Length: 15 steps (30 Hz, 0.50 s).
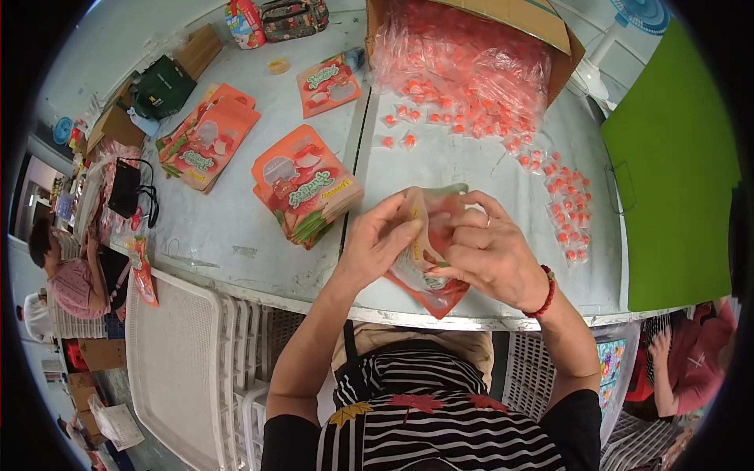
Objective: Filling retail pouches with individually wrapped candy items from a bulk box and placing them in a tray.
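Orange pouch [428, 259], translucent, between both hands

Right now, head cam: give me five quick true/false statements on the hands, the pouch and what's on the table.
1. Both hands hold one orange pouch at the table's near edge. True: the left hand and right hand grip it together.
2. The small wrapped candies lie to the person's left. False: they lie scattered on the right, below the cardboard box.
3. A stack of orange pouches sits left of the hands. True.
4. The right wrist is bare. False: it wears a red bead bracelet.
5. The cardboard box is empty. False: clear bags of red candies spill out of it.
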Each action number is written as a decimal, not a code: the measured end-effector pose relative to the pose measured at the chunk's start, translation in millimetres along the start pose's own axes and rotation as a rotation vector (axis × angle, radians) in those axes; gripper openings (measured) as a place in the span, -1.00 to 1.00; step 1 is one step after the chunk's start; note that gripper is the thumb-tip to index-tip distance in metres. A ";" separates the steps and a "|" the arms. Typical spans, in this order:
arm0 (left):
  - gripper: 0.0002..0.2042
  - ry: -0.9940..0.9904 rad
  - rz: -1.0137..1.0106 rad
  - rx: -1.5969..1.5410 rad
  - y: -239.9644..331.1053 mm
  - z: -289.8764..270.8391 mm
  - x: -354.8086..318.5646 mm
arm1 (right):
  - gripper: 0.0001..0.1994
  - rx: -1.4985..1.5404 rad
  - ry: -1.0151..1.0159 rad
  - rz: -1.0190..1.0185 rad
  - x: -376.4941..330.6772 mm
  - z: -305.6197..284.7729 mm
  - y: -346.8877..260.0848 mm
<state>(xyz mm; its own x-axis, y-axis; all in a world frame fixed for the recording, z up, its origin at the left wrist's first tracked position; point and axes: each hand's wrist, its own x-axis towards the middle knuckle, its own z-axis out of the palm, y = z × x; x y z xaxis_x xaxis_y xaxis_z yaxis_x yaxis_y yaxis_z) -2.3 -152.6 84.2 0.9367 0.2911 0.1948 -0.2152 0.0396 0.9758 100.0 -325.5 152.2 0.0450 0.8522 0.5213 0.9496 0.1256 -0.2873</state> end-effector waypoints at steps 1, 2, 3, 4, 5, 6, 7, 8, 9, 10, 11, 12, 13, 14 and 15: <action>-0.72 -0.002 -0.001 -0.002 -1.6 -1.4 -1.7 | -0.77 -0.002 -0.001 0.003 -1.6 -1.0 -1.2; -0.77 -0.003 -0.021 -0.015 -3.3 -3.6 -2.2 | -0.78 -0.019 0.013 0.052 -3.9 -3.1 -1.5; -0.81 -0.004 -0.041 -0.028 -3.3 -3.8 -2.3 | -0.78 -0.037 0.026 0.102 -6.4 -5.3 -1.6; -0.87 0.070 0.003 -0.086 -1.8 2.2 -6.6 | -0.79 -0.055 0.040 0.151 -8.7 -7.2 -1.7; -0.87 0.063 0.003 -0.089 -0.4 4.3 -8.8 | -0.79 -0.060 0.041 0.156 -11.1 -9.8 -1.5; -0.87 0.110 0.024 -0.189 0.8 5.1 -10.7 | -0.78 -0.055 0.021 0.207 -13.2 -12.2 -1.0; -0.87 0.157 0.044 -0.289 2.7 5.5 -13.4 | -0.75 -0.049 0.001 0.256 -14.5 -14.1 -1.1; -0.86 0.146 0.046 -0.312 7.6 4.5 -17.9 | -0.73 -0.029 0.018 0.232 -12.5 -18.4 -3.5; -0.86 0.145 0.045 -0.312 13.3 6.6 -17.5 | -0.73 -0.029 0.018 0.234 -10.1 -20.9 -5.7; -0.86 0.165 0.066 -0.338 19.2 8.5 -16.3 | -0.72 -0.016 0.091 0.180 -7.5 -22.6 -7.6; -0.85 0.184 0.090 -0.360 23.8 9.0 -15.8 | -0.70 -0.004 0.166 0.124 -5.4 -24.0 -9.0; -0.84 0.187 0.036 -0.350 22.9 3.2 -17.1 | -0.70 -0.002 0.169 0.122 -6.4 -23.0 -5.0; -0.84 0.188 0.037 -0.347 26.0 3.9 -17.3 | -0.69 0.138 0.154 0.193 -9.0 -20.3 2.3; -0.85 0.201 0.078 -0.288 29.0 5.0 -17.2 | -0.69 0.278 0.138 0.265 -11.1 -18.2 6.4; -0.86 0.213 0.118 -0.229 30.4 5.7 -17.0 | -0.69 0.279 0.140 0.266 -12.6 -17.6 5.0</action>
<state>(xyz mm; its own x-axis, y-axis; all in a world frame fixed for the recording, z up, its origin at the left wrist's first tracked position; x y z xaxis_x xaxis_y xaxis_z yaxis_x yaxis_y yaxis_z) -23.1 -161.7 111.2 0.8279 0.4990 0.2561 -0.3979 0.2008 0.8952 109.6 -344.5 158.4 0.3375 0.7987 0.4982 0.7792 0.0598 -0.6239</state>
